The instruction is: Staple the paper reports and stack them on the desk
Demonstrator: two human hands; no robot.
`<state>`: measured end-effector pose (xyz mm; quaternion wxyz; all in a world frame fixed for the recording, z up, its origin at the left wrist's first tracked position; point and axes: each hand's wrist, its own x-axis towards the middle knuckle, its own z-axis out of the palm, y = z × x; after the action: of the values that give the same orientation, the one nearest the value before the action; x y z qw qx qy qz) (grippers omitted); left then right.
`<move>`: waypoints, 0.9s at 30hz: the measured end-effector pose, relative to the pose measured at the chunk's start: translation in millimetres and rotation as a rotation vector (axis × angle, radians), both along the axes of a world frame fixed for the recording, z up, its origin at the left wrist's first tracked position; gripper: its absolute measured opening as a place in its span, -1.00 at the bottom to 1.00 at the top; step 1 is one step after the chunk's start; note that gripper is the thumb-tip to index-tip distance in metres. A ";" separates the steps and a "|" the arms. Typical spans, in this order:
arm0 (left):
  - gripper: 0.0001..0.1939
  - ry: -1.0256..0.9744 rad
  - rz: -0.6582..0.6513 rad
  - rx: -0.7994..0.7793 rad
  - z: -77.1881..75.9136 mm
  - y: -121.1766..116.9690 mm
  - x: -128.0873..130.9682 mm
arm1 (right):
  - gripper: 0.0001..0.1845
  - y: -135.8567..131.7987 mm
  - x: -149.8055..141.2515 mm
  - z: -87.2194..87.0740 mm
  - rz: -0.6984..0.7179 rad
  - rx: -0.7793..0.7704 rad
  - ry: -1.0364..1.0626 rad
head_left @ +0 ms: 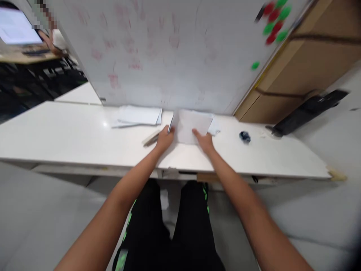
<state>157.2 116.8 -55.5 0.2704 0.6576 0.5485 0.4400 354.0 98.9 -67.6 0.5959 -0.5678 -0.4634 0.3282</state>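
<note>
In the head view, a whitish sheet or thin stack of paper [187, 126] is held tilted up above the white desk, a little blurred. My left hand [165, 138] is closed at its left edge, where a thin dark-edged side [170, 123] shows; I cannot make out whether that belongs to the paper. At the lower right edge my right hand [205, 141] grips, thumb on the front face and fingers behind. More papers [214, 127] lie partly hidden behind the right hand. Beside my left hand a pale block-like object [151, 138] rests on the desk.
Left of my hands lies another paper stack [139, 114] on the desk [64, 131]. A whiteboard [169, 49] with magnets [275, 22] rises behind. To the right are a small dark crumpled item [244, 137], a black stand-like object [307, 113] and cardboard boxes [307, 64]. A person's arm [49, 41] shows far left.
</note>
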 end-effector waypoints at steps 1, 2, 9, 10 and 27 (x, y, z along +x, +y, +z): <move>-0.66 -0.028 -0.008 0.026 -2.3 2.6 1.0 | -0.31 2.8 1.3 -3.3 -0.001 0.026 -0.009; -0.64 -0.056 -0.019 0.045 -4.8 5.3 2.1 | -0.31 5.8 2.5 -6.6 -0.008 0.046 -0.013; -0.56 -0.108 0.022 0.045 -8.0 12.5 7.1 | -0.27 10.8 4.5 -9.3 0.022 0.108 -0.005; -0.55 -0.109 0.033 0.050 -8.4 13.4 7.3 | -0.27 11.1 4.6 -8.9 0.031 0.111 -0.011; -0.56 0.114 0.043 0.262 8.2 -17.1 3.7 | -0.25 9.2 4.2 -2.6 -0.027 0.102 -0.005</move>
<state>160.9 99.6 -47.3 0.1410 0.6994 0.5148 0.4753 358.3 108.1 -70.2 0.6273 -0.5437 -0.4735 0.2945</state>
